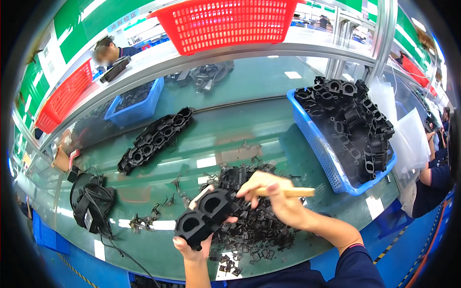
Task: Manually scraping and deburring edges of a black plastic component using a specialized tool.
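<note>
My left hand point(198, 248) grips a black plastic housing point(200, 216) with two round openings, tilted over the green table. A tool with a pale wooden handle point(300, 192) is held in my right hand point(283, 204), whose fingers are closed around it near the housing's right edge. The tool's working end is hidden by my fingers and the part. Below and to the right of the housing spreads a heap of small black plastic scraps point(261, 233).
Several long black housings point(156, 139) lie together at left centre. A blue basket point(314, 146) full of black parts stands right. A black strapped device point(91, 204) with cables sits left. Red baskets point(225, 29) rest on the raised shelf; another blue basket point(139, 114) stands behind.
</note>
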### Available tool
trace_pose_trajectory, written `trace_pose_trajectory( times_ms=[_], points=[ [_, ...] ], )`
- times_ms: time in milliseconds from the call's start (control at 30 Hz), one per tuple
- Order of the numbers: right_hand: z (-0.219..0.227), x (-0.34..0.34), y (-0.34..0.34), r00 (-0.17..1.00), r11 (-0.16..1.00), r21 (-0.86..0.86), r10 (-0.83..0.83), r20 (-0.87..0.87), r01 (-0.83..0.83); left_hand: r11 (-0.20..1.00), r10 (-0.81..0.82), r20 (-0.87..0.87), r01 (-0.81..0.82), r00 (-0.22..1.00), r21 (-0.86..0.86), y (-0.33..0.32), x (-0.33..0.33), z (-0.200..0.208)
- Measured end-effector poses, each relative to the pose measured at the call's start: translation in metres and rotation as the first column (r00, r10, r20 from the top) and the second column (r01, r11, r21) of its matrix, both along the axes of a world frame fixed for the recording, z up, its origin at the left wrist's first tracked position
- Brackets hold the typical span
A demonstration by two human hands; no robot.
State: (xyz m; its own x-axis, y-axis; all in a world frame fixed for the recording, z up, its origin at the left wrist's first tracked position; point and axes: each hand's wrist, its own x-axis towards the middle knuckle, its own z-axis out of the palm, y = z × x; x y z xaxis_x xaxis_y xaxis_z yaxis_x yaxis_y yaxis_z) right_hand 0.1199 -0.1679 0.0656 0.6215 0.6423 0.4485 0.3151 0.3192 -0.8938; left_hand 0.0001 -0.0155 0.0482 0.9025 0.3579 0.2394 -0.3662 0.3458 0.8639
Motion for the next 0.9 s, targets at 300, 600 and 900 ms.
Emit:
trace_pose_trajectory(
  times_ms=[300,600,900],
  points=[
    [0.033,-0.014,-0.016,0.985,0.982,-0.101,-0.167,-0.052,0.161,1.0,-0.02,0.079,0.018,0.997,0.026,0.011,0.021,0.008],
    [0.034,-0.007,-0.012,0.825,0.989,-0.016,-0.113,0.554,0.146,0.993,0.092,0.068,-0.096,0.993,0.067,0.012,0.015,0.003],
    [0.033,-0.007,-0.011,0.724,0.979,-0.039,-0.119,0.679,0.198,0.975,0.048,0.183,-0.086,0.982,0.207,0.011,0.012,0.002]
  ],
)
